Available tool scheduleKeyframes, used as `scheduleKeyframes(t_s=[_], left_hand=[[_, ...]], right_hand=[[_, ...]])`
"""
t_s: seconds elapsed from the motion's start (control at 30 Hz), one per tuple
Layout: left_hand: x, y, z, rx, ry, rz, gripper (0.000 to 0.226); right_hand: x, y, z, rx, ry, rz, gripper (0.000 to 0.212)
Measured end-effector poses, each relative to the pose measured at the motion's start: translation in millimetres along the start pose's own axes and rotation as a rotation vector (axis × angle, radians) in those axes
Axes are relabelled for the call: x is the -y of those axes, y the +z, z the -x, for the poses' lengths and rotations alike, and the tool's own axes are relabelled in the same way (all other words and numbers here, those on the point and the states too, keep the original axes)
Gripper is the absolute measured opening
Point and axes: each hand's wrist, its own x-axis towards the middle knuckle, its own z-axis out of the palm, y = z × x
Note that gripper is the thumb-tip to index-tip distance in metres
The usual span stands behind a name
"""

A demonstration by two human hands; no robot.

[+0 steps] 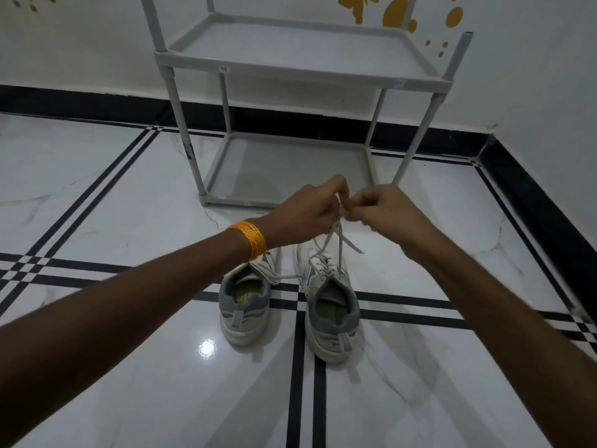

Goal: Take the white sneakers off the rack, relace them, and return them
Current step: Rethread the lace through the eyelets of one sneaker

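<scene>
Two white sneakers with grey heels stand on the floor, heels toward me: the left sneaker (244, 305) and the right sneaker (329, 305). The white lace (339, 240) of the right sneaker rises from its eyelets up to my hands. My left hand (310, 211), with an orange thread band on the wrist, and my right hand (384, 211) meet above the right sneaker's toe, both pinching the lace ends. The left sneaker's lace lies loose beside its tongue; my left forearm hides its toe.
A grey two-shelf rack (303, 66) stands against the white wall just beyond my hands, both shelves bare. The floor (129, 202) is glossy white marble with black stripes. A black skirting runs along the walls, with a corner at the right.
</scene>
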Motion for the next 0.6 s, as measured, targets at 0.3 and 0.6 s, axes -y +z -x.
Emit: scheduleKeyframes(t_s=[0.3, 0.6], left_hand=[[-3.6, -8.3, 1.5, 0.063, 0.007, -0.079, 0.040], [-0.4, -7.6, 7.5, -0.002, 0.074, -0.236, 0.061]], right_hand=[[-6.1, 8.5, 4.6, 0.029, -0.007, -0.133, 0.015], [-0.8, 7.5, 2.4, -0.161, -0.048, -0.026, 0.008]])
